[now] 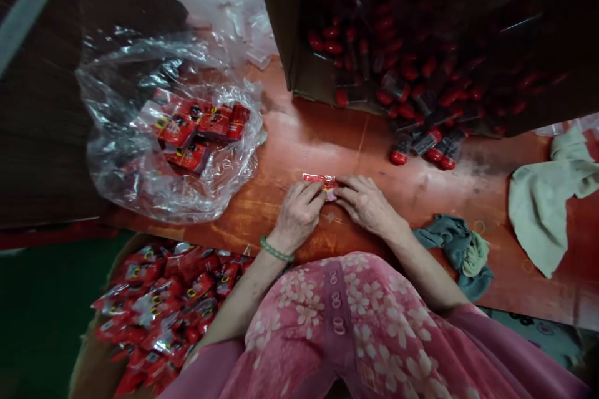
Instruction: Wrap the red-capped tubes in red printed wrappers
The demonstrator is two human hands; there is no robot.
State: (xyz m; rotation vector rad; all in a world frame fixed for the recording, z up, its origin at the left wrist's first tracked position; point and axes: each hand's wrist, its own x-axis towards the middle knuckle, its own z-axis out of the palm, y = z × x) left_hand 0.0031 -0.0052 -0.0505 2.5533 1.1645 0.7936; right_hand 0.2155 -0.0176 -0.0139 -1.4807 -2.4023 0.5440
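Note:
A small red printed packet point(319, 179) with a shiny clear top edge lies at the middle of the orange-brown table. My left hand point(302, 209), with a green bead bracelet at its wrist, has its fingers closed on the packet's left and front part. From the other side, the bent fingers of my right hand point(367, 202) grip its right end. The fingertips cover much of the packet, so its contents cannot be made out.
An open clear plastic bag point(112, 137) holds red printed card stacks point(178, 129). At the upper right, red-capped clear tubes point(397, 156) spill from a cardboard box point(276, 6). Filled red packets point(159, 299) lie lower left. Rags point(538, 206) lie right.

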